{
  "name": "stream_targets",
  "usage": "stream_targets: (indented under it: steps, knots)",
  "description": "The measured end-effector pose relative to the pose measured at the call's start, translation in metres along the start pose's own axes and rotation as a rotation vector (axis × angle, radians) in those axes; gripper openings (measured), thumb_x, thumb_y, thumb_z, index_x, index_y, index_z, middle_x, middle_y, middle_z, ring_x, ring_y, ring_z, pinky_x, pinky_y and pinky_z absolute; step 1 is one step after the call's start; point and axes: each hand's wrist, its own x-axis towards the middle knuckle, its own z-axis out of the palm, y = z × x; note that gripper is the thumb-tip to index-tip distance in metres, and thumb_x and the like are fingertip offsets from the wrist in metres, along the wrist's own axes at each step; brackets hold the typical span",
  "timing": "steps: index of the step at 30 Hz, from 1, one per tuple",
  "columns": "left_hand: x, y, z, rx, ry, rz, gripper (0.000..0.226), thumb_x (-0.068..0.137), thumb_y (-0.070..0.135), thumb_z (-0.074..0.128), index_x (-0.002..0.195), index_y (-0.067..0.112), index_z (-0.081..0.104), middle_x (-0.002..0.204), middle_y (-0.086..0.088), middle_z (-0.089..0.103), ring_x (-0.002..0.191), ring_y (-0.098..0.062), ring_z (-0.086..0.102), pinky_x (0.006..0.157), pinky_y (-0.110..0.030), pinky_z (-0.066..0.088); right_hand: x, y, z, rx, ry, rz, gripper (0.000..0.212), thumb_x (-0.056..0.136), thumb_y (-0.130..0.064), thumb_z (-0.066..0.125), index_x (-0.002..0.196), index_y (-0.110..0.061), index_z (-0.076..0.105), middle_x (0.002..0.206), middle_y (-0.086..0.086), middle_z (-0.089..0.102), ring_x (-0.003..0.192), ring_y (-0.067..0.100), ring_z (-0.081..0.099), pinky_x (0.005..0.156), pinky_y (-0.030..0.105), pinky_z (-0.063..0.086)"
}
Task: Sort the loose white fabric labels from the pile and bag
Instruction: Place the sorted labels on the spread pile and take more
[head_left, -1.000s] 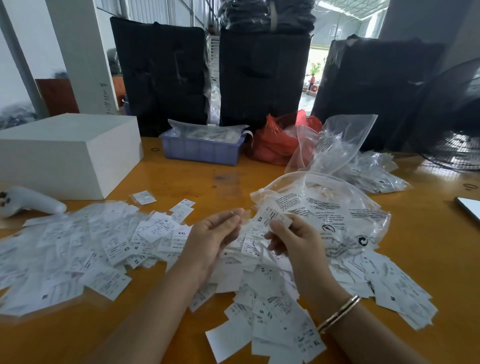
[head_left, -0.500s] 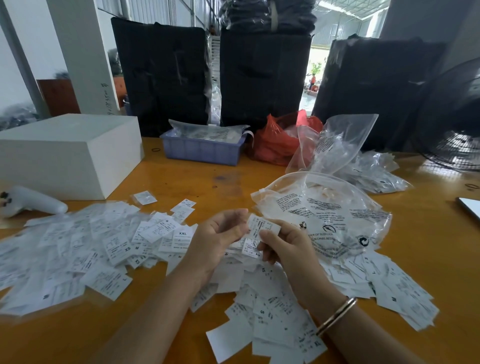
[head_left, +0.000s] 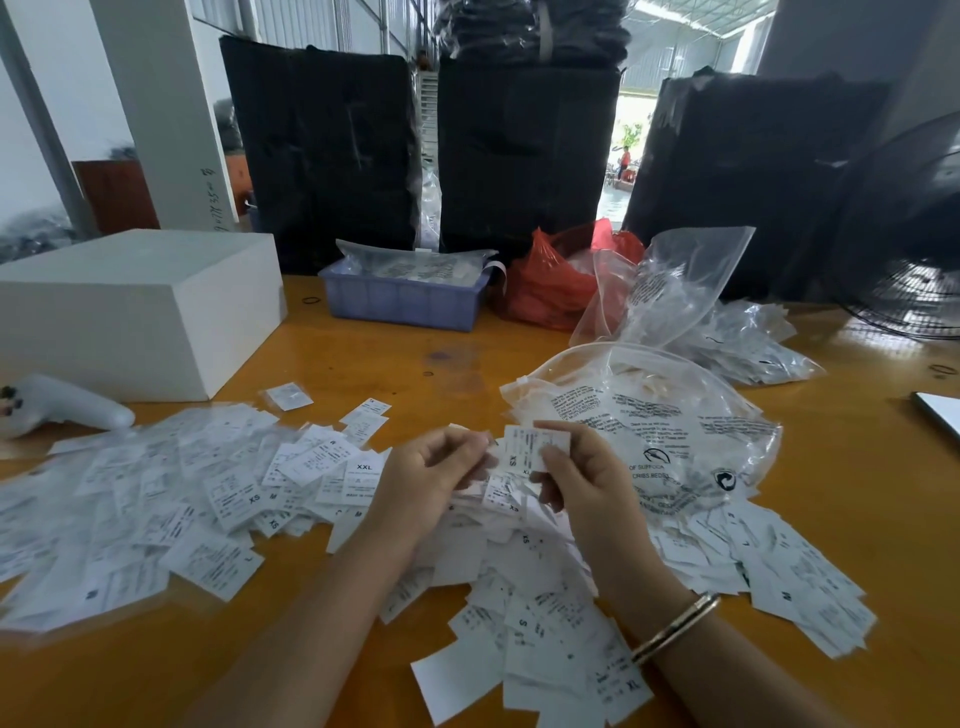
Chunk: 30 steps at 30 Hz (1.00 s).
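A wide pile of loose white fabric labels (head_left: 171, 499) with printed sizes covers the near part of the orange table (head_left: 857, 483). A clear plastic bag (head_left: 675, 415) with black print lies open just right of centre. My right hand (head_left: 587, 483) pinches a small stack of labels (head_left: 530, 449) upright above the pile, in front of the bag. My left hand (head_left: 431, 473) is beside it with curled fingers, its fingertips meeting the left edge of that stack.
A white box (head_left: 140, 306) and a white handheld tool (head_left: 67, 405) sit at the left. Behind are a blue tray (head_left: 405, 301), a red bag (head_left: 556, 280), more clear bags (head_left: 737, 338) and black bundles. A fan (head_left: 914, 234) stands at the right.
My hands have drawn closer together. The labels in my right hand have shifted left toward my left hand's fingertips and now stand more upright.
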Motion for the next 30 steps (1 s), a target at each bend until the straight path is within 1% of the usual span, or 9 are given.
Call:
stream_targets:
  steps: [3,7,12,16,20,22,24,27,30]
  knots:
    - [-0.0010,0.0021,-0.0006,-0.095,-0.015,-0.016,0.031,0.067,0.047,0.066,0.086,0.024,0.073,0.084,0.001,0.075,0.079,-0.007,0.070,0.065,-0.012,0.051,-0.0019,-0.0031,-0.0006,0.103,0.065,-0.049,0.020,0.094,-0.003,0.050,0.096,-0.019,0.063,0.064,-0.004,0.065,0.053,0.006,0.054,0.049,0.017,0.046]
    - [-0.0003,0.0037,0.0013,-0.190,-0.038,-0.053,0.039,0.057,0.050,0.070,0.085,0.023,0.074,0.086,-0.003,0.075,0.081,-0.009,0.071,0.065,-0.014,0.052,-0.0045,-0.0055,0.0023,0.144,0.088,-0.105,0.016,0.094,-0.004,0.052,0.095,-0.016,0.062,0.068,-0.002,0.067,0.055,0.007,0.056,0.050,0.016,0.046]
    - [-0.0015,0.0054,0.0031,-0.192,-0.068,-0.078,0.033,0.059,0.052,0.069,0.080,0.027,0.077,0.088,0.000,0.075,0.083,-0.010,0.071,0.069,-0.016,0.053,-0.0053,-0.0058,0.0056,0.001,0.069,-0.173,0.018,0.093,-0.004,0.054,0.089,-0.021,0.059,0.071,-0.008,0.068,0.056,0.003,0.057,0.052,0.016,0.047]
    - [-0.0045,0.0081,0.0044,-0.197,-0.103,-0.065,0.031,0.057,0.052,0.069,0.078,0.030,0.077,0.086,-0.002,0.075,0.080,-0.009,0.071,0.068,-0.014,0.052,-0.0044,-0.0062,0.0062,-0.050,0.099,-0.189,0.016,0.092,-0.006,0.056,0.087,-0.021,0.058,0.071,-0.013,0.066,0.060,0.000,0.058,0.056,0.015,0.048]
    - [-0.0054,0.0092,0.0047,-0.211,-0.105,-0.086,0.024,0.059,0.046,0.069,0.076,0.030,0.078,0.083,-0.002,0.075,0.079,-0.009,0.071,0.066,-0.012,0.051,-0.0043,-0.0078,0.0050,-0.055,0.140,-0.192,0.013,0.092,-0.009,0.056,0.086,-0.021,0.058,0.075,-0.007,0.066,0.062,0.007,0.057,0.056,0.021,0.049]
    - [-0.0054,0.0091,0.0047,-0.199,-0.111,-0.090,0.025,0.060,0.047,0.069,0.077,0.031,0.078,0.084,-0.002,0.075,0.080,-0.009,0.071,0.067,-0.013,0.051,-0.0051,-0.0085,0.0053,-0.077,0.141,-0.201,0.014,0.092,-0.010,0.056,0.086,-0.023,0.058,0.078,-0.003,0.066,0.064,0.019,0.057,0.056,0.031,0.048]
    - [-0.0051,0.0088,0.0048,-0.197,-0.115,-0.090,0.028,0.058,0.049,0.070,0.078,0.031,0.077,0.085,-0.002,0.075,0.081,-0.009,0.071,0.067,-0.013,0.051,-0.0056,-0.0087,0.0050,-0.116,0.130,-0.214,0.016,0.092,-0.011,0.056,0.084,-0.025,0.058,0.080,-0.004,0.066,0.067,0.023,0.058,0.057,0.036,0.048]
    - [-0.0050,0.0081,0.0045,-0.189,-0.105,-0.098,0.034,0.056,0.053,0.072,0.079,0.028,0.077,0.085,-0.003,0.075,0.081,-0.010,0.071,0.068,-0.014,0.052,-0.0055,-0.0078,0.0042,-0.163,0.099,-0.218,0.017,0.092,-0.010,0.057,0.084,-0.025,0.057,0.075,-0.015,0.066,0.063,0.004,0.058,0.056,0.025,0.047]
    - [-0.0047,0.0067,0.0040,-0.176,-0.109,-0.100,0.037,0.058,0.054,0.070,0.081,0.027,0.077,0.087,-0.003,0.075,0.083,-0.011,0.071,0.069,-0.015,0.053,-0.0051,-0.0066,0.0037,-0.206,0.077,-0.220,0.020,0.091,-0.009,0.058,0.082,-0.027,0.058,0.070,-0.021,0.064,0.058,-0.002,0.054,0.052,0.013,0.040]
